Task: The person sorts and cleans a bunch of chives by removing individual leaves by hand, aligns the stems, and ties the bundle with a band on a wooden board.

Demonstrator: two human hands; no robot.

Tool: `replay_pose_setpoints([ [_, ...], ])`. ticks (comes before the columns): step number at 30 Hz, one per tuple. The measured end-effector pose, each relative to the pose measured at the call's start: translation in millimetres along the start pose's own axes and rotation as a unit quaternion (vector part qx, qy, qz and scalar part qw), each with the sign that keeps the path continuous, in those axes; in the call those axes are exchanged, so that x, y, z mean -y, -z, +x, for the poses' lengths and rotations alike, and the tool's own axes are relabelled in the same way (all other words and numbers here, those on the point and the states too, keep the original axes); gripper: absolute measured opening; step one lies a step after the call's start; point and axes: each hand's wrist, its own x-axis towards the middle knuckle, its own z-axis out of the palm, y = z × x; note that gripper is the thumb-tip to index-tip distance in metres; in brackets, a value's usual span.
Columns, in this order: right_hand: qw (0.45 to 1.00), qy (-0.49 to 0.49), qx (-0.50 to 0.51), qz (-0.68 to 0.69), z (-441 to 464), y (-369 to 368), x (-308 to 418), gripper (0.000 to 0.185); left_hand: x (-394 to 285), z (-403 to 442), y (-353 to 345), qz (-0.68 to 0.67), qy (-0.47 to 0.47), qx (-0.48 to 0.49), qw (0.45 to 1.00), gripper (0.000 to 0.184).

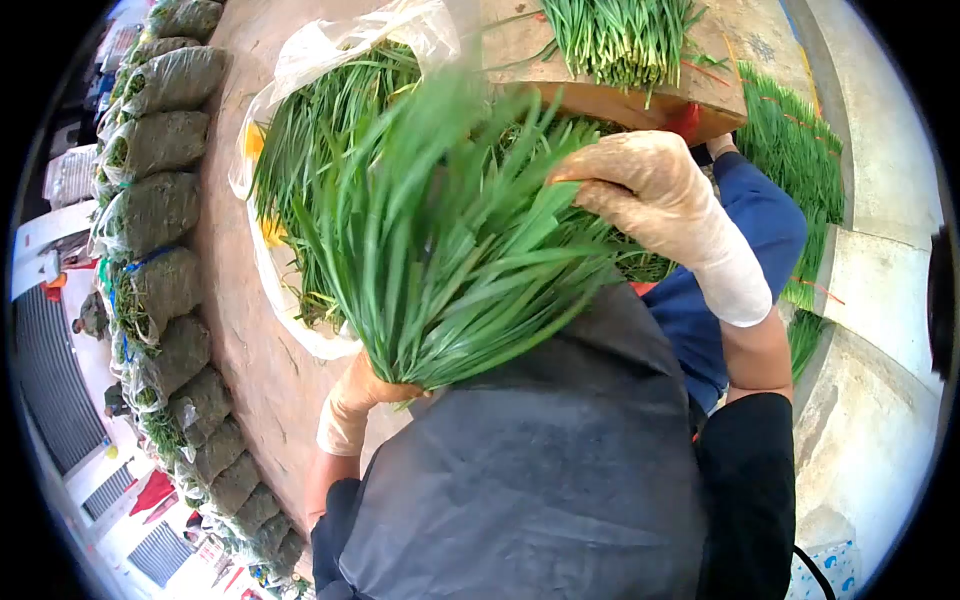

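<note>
My left hand (368, 392), in a stained pale glove, is closed round the base of a large bunch of garlic chives (400, 290). The long green leaves fan upward and outward, the upper ones blurred by motion. At the bunch's right side, my right hand (655, 190), also gloved, is bent with fingers and thumb pinched together on a chive leaf (552, 208) near its tip. Behind the bunch, a white plastic bag (290, 75) lies open with more chives (345, 95) inside. A black apron (530, 480) covers my lap.
A wooden board or low table (600, 95) bears a trimmed pile of chives (625, 40). Tied chive bundles (800, 150) line the right side beside concrete slabs (860, 400). A long row of filled bags (165, 140) stands on the left along the brown floor (250, 330).
</note>
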Motion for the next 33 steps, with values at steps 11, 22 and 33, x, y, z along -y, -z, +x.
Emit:
replay_pose_setpoints([
  [11, 0.942, -0.236, 0.002, 0.240, -29, 55, -32, 0.026, 14, 2, 9, -0.058, -0.018, 0.043, 0.997, 0.072],
  [22, 0.987, 0.046, -0.014, -0.154, -11, 1, 11, 0.032, 14, -11, -12, -0.424, 0.053, -0.040, 0.903, 0.072],
  [33, 0.942, 0.031, -0.017, -0.335, -17, 20, 19, 0.022, 50, -16, -11, -0.446, 0.022, 0.015, 0.894, 0.076],
])
